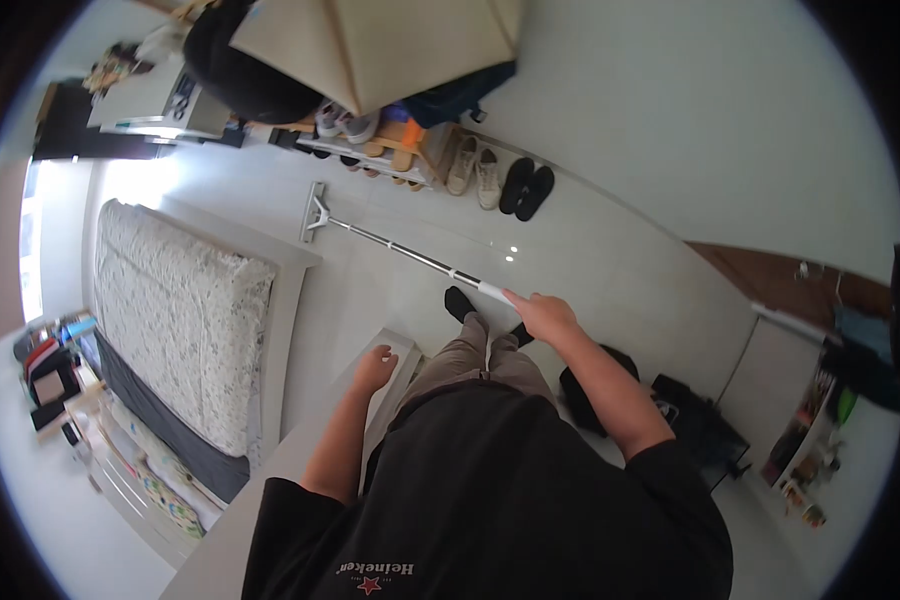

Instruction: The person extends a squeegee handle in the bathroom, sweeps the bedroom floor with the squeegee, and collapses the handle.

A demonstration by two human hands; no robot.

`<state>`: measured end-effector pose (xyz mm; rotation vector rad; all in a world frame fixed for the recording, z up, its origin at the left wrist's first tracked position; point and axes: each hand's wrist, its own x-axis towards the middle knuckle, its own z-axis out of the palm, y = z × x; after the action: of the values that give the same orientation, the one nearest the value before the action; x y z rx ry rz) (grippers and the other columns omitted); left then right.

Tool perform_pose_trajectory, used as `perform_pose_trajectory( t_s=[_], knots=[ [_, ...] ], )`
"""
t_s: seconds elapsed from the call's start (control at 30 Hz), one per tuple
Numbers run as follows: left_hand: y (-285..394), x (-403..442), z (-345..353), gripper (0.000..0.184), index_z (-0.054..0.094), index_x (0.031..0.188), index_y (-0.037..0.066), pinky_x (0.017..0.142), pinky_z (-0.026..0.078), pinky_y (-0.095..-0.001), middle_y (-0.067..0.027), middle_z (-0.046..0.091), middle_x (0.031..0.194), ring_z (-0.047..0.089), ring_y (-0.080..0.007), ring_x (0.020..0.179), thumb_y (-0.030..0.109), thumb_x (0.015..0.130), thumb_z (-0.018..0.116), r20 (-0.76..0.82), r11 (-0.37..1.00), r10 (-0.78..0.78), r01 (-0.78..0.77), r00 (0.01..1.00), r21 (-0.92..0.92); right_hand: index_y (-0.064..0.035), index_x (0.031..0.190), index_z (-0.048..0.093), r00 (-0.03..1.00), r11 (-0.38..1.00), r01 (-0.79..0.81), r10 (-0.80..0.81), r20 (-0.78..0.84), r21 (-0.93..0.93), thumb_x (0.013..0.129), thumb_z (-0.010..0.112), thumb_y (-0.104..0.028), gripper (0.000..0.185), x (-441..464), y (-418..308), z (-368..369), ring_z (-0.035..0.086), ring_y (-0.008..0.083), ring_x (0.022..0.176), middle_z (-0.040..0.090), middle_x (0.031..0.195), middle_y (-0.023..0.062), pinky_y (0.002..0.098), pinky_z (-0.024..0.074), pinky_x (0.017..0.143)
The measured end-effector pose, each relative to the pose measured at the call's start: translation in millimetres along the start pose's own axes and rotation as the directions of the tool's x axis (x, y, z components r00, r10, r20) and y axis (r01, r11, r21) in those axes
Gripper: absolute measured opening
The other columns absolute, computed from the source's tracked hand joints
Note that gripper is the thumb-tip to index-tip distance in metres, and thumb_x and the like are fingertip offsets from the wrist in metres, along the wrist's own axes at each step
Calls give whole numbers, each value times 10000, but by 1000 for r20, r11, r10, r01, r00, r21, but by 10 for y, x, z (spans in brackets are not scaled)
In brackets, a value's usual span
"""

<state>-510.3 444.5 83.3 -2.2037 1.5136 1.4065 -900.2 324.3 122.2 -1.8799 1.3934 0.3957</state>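
Observation:
My right hand (545,318) is wrapped round the white grip of a long-handled floor mop (410,252). Its silver pole runs up and left to a flat head (313,212), which lies on the glossy pale floor (390,292) between the bed and the shoe rack. My left hand (375,368) hangs near the corner of a light-coloured furniture piece (395,345), its fingers curled; whether anything is in them is too small to tell.
A bed with a patterned mattress (185,310) stands at the left. The shoe rack (435,155) is at the top, with white sneakers (487,180) and black slippers (527,188) beside it. Black bags (700,430) sit at the lower right, near a shelf (800,420).

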Motion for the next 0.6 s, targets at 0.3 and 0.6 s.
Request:
perform_pose_trajectory(
  t_s=[0.3, 0.6],
  knots=[
    [625, 58, 439, 480, 572, 1202, 4, 925, 464, -411, -168, 653, 1125, 607, -338, 1068, 335, 855, 580, -25, 991, 114, -115, 993, -63, -378, 1373, 431, 937, 943, -334, 332, 110, -4, 947, 491, -282, 442, -2201, 2105, 205, 631, 357, 845, 644, 931, 181, 447, 494, 757],
    [987, 66, 1265, 503, 581, 1214, 38, 943, 456, -410, -183, 643, 1141, 600, -336, 1087, 393, 857, 562, 186, 996, 51, -63, 981, 57, -169, 1198, 629, 561, 555, -827, 825, -67, -93, 864, 611, -239, 342, -5603, 3112, -729, 609, 314, 1039, 654, 1086, 151, 419, 457, 926]
  ],
)
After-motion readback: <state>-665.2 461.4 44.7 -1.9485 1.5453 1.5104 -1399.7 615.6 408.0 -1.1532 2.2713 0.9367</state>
